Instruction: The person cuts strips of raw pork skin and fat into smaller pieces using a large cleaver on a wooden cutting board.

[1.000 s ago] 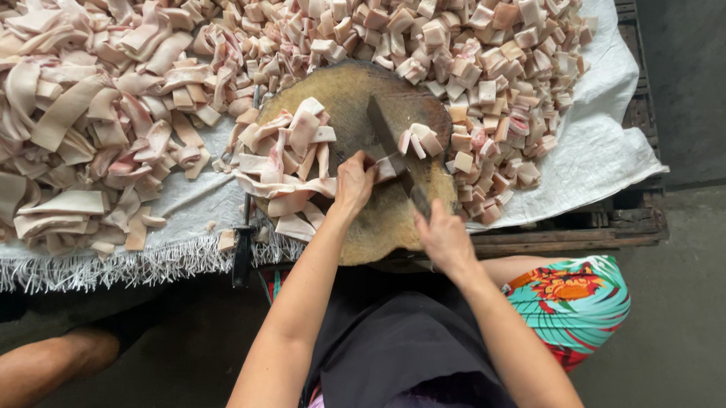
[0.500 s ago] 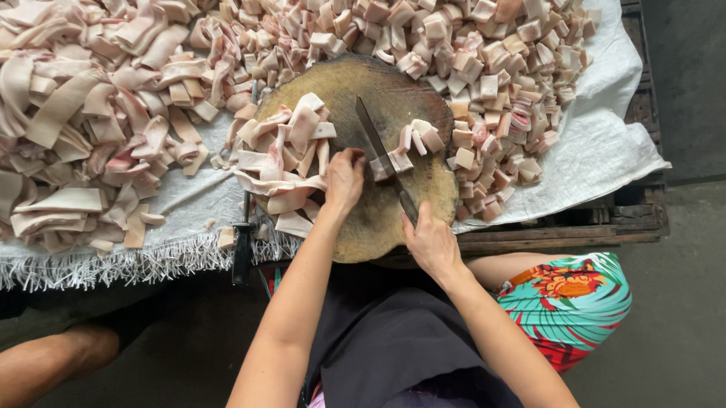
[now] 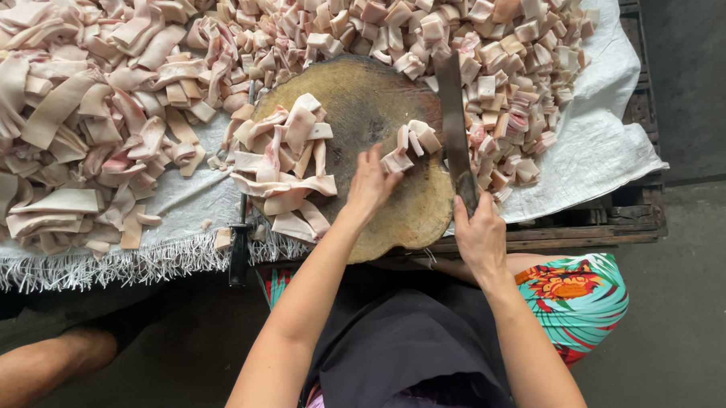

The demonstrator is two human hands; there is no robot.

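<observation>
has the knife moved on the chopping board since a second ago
Yes. The knife has swung from the middle of the round board to its right edge, blade now pointing away, gripped by the right hand.

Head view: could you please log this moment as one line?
right hand: grips cleaver, blade at board's right edge | left hand: on cut pieces | strips: piled left on board

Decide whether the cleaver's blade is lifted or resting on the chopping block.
Cannot tell: right hand grips the cleaver, its blade overlapping the block's edge, but top view hides height.
</observation>
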